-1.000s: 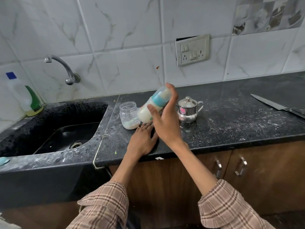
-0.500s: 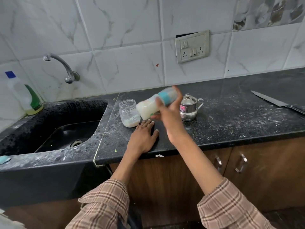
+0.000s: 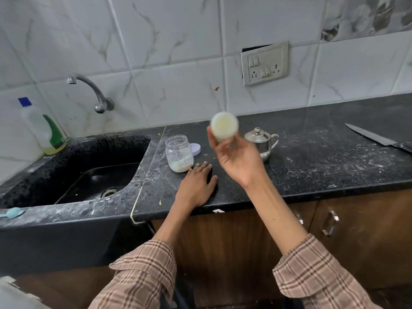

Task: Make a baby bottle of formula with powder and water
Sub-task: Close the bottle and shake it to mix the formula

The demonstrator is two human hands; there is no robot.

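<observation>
Presently: right hand (image 3: 236,159) clamped round baby bottle (image 3: 224,126), raised with its base toward camera, probably for shaking. Left hand (image 3: 197,186) flat, fingers apart, bracing on counter (image 3: 312,170). Powder jar (image 3: 179,153) just beyond left fingertips.

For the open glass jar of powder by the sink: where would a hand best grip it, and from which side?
Grip the jar round its straight lower wall, coming from the front right, where the left hand lies flat. It stands upright, open-mouthed, so a top grip seems poorer.

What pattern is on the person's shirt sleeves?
Beige-and-brown plaid on the shirt sleeves, clearest low in the head view.
</observation>
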